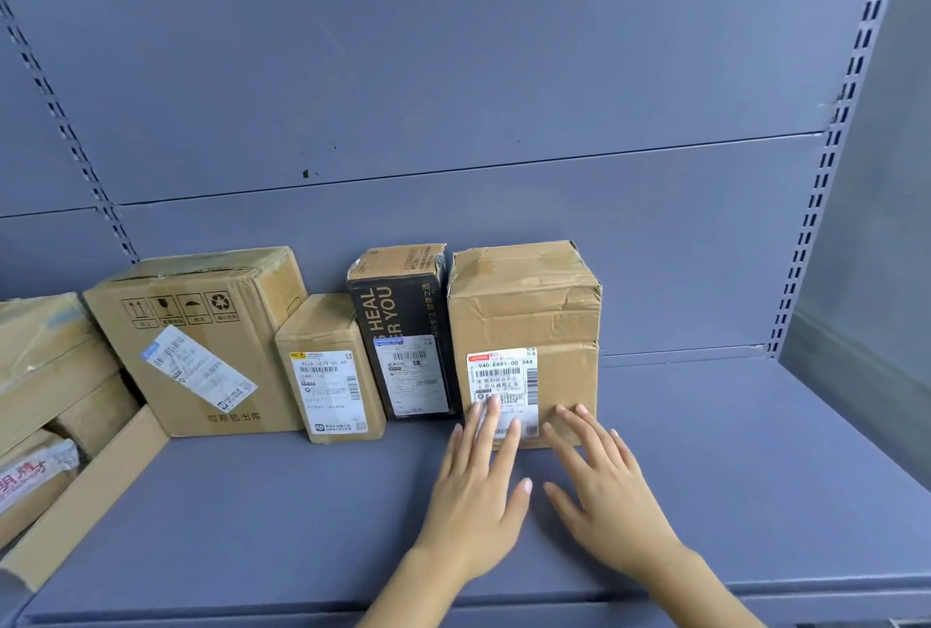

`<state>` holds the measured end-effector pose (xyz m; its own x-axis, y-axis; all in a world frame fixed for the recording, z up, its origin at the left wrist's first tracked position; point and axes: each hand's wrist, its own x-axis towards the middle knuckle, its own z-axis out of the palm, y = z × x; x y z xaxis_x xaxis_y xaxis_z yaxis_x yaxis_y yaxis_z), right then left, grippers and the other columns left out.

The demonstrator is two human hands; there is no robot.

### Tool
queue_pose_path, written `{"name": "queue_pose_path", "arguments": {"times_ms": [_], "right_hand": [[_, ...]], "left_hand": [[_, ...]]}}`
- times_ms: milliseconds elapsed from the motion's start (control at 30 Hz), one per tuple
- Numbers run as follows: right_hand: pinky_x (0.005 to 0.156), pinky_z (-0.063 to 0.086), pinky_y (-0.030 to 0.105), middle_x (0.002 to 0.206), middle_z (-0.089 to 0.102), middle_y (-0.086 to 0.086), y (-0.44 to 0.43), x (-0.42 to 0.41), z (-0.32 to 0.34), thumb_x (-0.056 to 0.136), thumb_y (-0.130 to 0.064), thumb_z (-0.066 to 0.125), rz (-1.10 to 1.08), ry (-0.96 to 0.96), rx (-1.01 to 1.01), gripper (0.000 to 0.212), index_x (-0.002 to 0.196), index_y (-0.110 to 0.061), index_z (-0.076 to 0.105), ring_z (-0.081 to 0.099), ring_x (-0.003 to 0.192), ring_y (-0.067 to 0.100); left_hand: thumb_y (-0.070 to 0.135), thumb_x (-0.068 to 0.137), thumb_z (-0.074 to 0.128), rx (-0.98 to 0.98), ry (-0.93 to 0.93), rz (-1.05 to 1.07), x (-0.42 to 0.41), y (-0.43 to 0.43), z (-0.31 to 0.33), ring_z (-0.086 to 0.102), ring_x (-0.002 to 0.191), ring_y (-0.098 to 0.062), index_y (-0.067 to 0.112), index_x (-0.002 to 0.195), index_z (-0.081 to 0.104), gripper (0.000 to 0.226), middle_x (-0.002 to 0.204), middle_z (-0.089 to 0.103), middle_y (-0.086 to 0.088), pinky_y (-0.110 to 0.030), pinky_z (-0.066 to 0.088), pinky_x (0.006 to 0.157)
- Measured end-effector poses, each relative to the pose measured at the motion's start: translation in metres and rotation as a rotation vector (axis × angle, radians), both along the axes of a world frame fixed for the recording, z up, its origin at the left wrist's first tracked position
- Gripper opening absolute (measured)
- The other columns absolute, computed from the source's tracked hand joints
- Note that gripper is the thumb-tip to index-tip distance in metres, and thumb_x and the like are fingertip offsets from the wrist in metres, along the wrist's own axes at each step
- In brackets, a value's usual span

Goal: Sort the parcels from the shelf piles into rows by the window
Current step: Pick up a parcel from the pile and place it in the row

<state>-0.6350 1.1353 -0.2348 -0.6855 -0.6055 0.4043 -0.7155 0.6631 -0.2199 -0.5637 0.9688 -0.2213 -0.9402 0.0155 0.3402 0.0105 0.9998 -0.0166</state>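
A row of parcels stands along the back of a blue-grey shelf [302,526]: a large brown carton [201,340] with handling symbols, a small brown box [327,370], a tall black box [403,325] with white lettering, and a creased brown carton [524,310] at the right end. My left hand [478,486] lies flat with its fingertips on that carton's white label. My right hand [604,486] rests beside it, fingertips against the carton's lower front. Both hands have spread fingers and hold nothing.
At the far left lies a pile of brown parcels [45,375], one with red writing [25,476]. A long flat cardboard piece [85,496] leans along the shelf's left side. Perforated uprights [826,174] frame the back panel. Bare shelf extends right of the row.
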Motion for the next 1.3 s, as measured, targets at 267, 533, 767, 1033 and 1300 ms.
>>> {"name": "queue_pose_path", "arguments": {"times_ms": [267, 533, 767, 1033, 1300], "right_hand": [[0.12, 0.011, 0.04, 0.161, 0.003, -0.005, -0.028, -0.02, -0.006, 0.097, -0.044, 0.04, -0.043, -0.133, 0.074, 0.067, 0.154, -0.022, 0.012, -0.012, 0.149, 0.02], [0.078, 0.057, 0.05, 0.12, 0.067, 0.013, -0.036, -0.015, 0.003, 0.045, -0.03, 0.092, -0.115, 0.055, 0.093, 0.074, 0.111, -0.006, 0.072, 0.063, 0.112, 0.039], [0.117, 0.015, 0.049, 0.161, 0.004, 0.001, -0.038, -0.021, 0.0, 0.095, -0.043, 0.043, -0.11, -0.128, 0.189, 0.069, 0.153, -0.017, 0.017, -0.008, 0.149, 0.027], [0.118, 0.007, 0.05, 0.159, 0.009, -0.012, -0.016, -0.008, 0.013, 0.096, -0.041, 0.043, -0.066, -0.211, 0.059, 0.059, 0.15, -0.028, 0.023, -0.004, 0.148, 0.011], [0.12, 0.007, 0.042, 0.158, 0.015, -0.012, 0.005, 0.014, 0.015, 0.098, -0.038, 0.043, -0.027, -0.233, 0.034, 0.058, 0.151, -0.026, 0.022, 0.001, 0.149, 0.011]], "left_hand": [[0.047, 0.086, 0.053, -0.072, -0.029, 0.054, -0.024, -0.009, -0.006, 0.032, 0.137, -0.039, 0.006, 0.138, 0.049, 0.066, 0.152, 0.03, -0.02, -0.046, 0.042, 0.103], [0.051, 0.087, 0.037, -0.014, -0.004, 0.069, -0.027, -0.012, -0.006, 0.029, 0.141, -0.03, 0.007, 0.14, 0.046, 0.07, 0.155, 0.025, -0.011, -0.039, 0.046, 0.101], [0.052, 0.093, 0.031, 0.046, -0.071, 0.089, -0.03, -0.013, 0.0, -0.005, 0.148, -0.015, 0.014, 0.152, 0.011, 0.073, 0.159, -0.013, 0.004, -0.036, 0.037, 0.099], [0.042, 0.1, 0.031, 0.237, -0.128, 0.093, -0.006, -0.009, 0.022, 0.004, 0.147, -0.009, 0.025, 0.153, 0.011, 0.059, 0.161, 0.002, 0.006, -0.032, 0.022, 0.113], [0.042, 0.101, 0.026, 0.241, -0.107, 0.15, 0.025, 0.022, 0.013, 0.006, 0.147, -0.01, 0.021, 0.153, 0.01, 0.058, 0.161, 0.004, 0.003, -0.03, 0.014, 0.116]]}}
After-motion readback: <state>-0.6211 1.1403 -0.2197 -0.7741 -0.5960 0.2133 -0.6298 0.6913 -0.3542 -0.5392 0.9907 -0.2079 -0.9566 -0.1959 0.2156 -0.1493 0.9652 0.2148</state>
